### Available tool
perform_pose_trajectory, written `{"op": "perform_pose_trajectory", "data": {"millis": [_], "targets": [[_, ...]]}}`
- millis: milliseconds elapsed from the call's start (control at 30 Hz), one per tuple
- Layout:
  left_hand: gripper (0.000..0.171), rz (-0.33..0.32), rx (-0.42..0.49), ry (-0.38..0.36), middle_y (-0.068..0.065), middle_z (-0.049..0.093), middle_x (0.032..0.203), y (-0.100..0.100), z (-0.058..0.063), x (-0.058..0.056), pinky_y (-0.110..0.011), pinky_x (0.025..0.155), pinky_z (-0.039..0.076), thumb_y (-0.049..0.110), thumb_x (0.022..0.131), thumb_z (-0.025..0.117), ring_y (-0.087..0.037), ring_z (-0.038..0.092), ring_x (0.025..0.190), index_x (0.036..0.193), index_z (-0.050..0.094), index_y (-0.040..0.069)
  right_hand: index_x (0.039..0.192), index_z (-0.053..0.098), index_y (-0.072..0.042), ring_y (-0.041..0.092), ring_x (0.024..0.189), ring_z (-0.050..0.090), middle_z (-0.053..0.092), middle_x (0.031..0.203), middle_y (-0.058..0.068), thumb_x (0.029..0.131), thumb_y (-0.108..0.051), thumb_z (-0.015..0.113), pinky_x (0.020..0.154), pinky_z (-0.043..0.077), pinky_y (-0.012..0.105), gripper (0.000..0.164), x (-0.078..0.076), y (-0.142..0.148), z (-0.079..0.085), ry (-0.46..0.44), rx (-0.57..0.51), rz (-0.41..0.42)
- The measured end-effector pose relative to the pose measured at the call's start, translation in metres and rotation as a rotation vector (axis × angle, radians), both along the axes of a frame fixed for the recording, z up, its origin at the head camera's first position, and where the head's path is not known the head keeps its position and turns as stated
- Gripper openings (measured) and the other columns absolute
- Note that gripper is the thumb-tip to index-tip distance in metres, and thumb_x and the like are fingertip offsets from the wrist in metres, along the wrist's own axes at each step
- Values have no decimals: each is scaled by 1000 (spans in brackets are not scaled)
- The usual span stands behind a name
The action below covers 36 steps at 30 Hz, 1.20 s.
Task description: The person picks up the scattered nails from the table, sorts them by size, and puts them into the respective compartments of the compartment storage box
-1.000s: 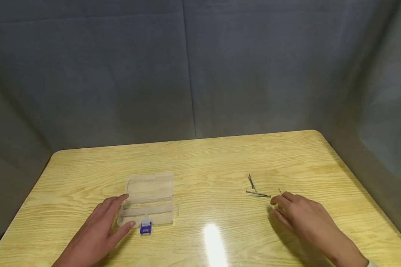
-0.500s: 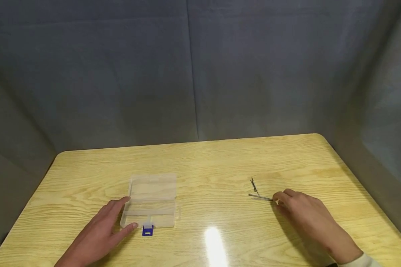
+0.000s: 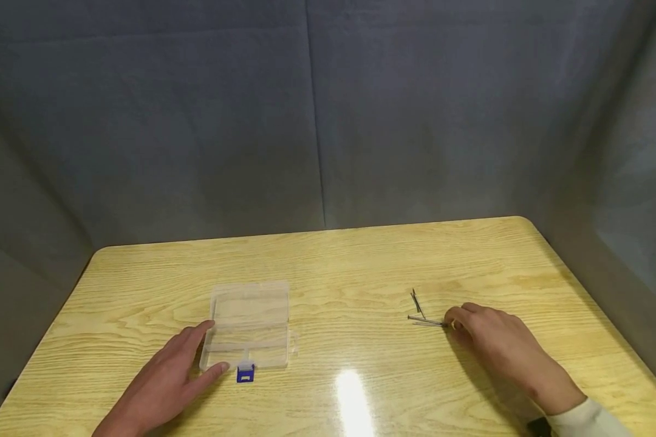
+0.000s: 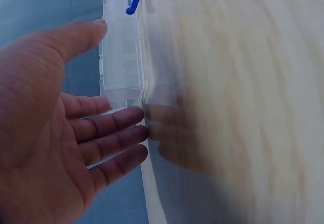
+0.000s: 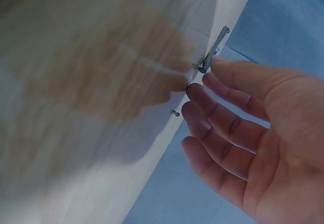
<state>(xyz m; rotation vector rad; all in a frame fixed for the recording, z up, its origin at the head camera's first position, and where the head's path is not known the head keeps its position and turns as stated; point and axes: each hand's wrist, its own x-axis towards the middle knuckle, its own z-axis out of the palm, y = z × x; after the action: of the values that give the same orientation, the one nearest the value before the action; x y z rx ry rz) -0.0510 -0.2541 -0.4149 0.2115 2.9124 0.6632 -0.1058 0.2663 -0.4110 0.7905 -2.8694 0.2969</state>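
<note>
A clear plastic box (image 3: 251, 304) with its lid laid back sits on the left of the table. Its blue latch (image 3: 245, 374) faces the person. My left hand (image 3: 158, 383) is at the box's left side, thumb at the front and fingers extended; whether they touch it I cannot tell. On the right, my right hand (image 3: 505, 347) has thumb and index finger beside the heads of two nails (image 3: 428, 321) lying together. In the right wrist view, the nail heads (image 5: 203, 70) are right by the thumb tip, with no firm pinch visible. More nails (image 3: 417, 301) lie just behind.
Another nail (image 5: 175, 113) lies by the right fingertips in the right wrist view, hidden by the hand in the head view. The wood-grain table (image 3: 328, 267) spans the scene. A grey curtain (image 3: 208, 133) hangs behind and at both sides.
My right hand has shifted a little and its fingertips have come to the heads of the paired nails. The left hand stays by the box. The view has shifted slightly.
</note>
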Motion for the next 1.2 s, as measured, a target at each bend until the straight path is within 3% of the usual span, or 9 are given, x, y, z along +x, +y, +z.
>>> {"op": "perform_pose_trajectory", "data": {"millis": [300, 833, 1100, 1200], "targets": [[84, -13, -5, 73, -25, 52, 144, 2, 1, -4, -61, 101, 42, 61, 96, 64, -44, 51, 131, 149, 45, 0, 99, 72, -24, 10, 67, 62, 63, 88, -12, 86, -13, 85, 49, 44, 32, 21, -5, -1, 0, -6, 3, 0], [92, 10, -13, 23, -31, 49, 146, 3, 2, -11, -65, 100, 41, 64, 94, 65, -50, 47, 132, 152, 42, -3, 93, 72, -26, 8, 67, 61, 59, 84, -14, 83, -14, 88, 51, 46, 32, 22, -9, -4, -2, 12, 33, 6], [91, 10, -11, 39, -30, 49, 146, 3, 2, -11, -64, 100, 41, 64, 94, 64, -49, 48, 133, 152, 43, -2, 91, 71, -25, 7, 68, 61, 59, 83, -15, 83, -14, 88, 53, 47, 32, 21, -9, -5, -1, -24, 35, 1], [90, 9, -9, 38, -29, 50, 146, 4, 2, -12, -63, 100, 42, 64, 95, 65, -48, 48, 133, 152, 43, -2, 90, 72, -25, 9, 71, 62, 63, 84, -15, 85, -12, 86, 56, 49, 34, 20, -9, -3, 2, -77, 14, -24]]}}
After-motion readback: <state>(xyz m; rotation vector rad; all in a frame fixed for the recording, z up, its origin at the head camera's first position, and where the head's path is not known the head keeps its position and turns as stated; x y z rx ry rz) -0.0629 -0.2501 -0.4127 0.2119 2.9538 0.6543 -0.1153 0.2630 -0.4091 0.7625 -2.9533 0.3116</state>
